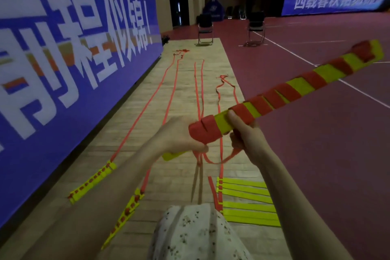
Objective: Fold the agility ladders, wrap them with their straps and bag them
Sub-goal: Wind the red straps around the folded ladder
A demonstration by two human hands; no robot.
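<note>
- Held bundle (285,88): one ladder's yellow rungs stacked into a bar and spiral-wound in red strap along most of its length, so its wrapping appears near complete.
- Left hand (179,135): fingers curled round the near, red-wound end of the bundle.
- Right hand (244,133): grips the bundle just beside the left, thumb laid on top; the far end juts up and to the right, away from both hands.
- Loose strap tail (213,159): hangs in a loop below the hands, not yet wound on.
- Remaining work, as judged: two rung stacks (92,181) lie on the wooden floor (190,82) at left, their straps stretched out long; a third, fanned stack (247,200) lies below the right forearm.
- No bag is visible; bagging appears undone.
</note>
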